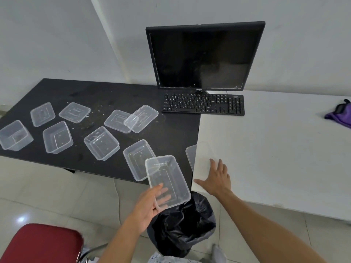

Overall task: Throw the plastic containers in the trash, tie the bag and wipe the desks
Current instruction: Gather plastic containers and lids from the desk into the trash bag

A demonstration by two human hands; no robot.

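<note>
While your left hand (150,204) grips a clear plastic container (168,181) by its near short end, thumb over the rim and fingers beneath, the container hangs tilted just above the open black trash bag (186,224) on the floor. Your right hand (216,179) lies flat, fingers spread and grasping nothing, at the near corner of the white desk (275,149). The tub looks light, thin and springy, likely to flex if squeezed, so a hold on the stiffer rim should serve best. More containers (101,143) and lids lie scattered over the black desk (95,92), which is speckled with crumbs; one straddles the seam between the two desks. A dark monitor (205,56) and keyboard (203,104) sit at the back, a purple cloth (340,116) at the far right. Pale floor tiles, white walls and a red chair seat (41,243) surround you.
</note>
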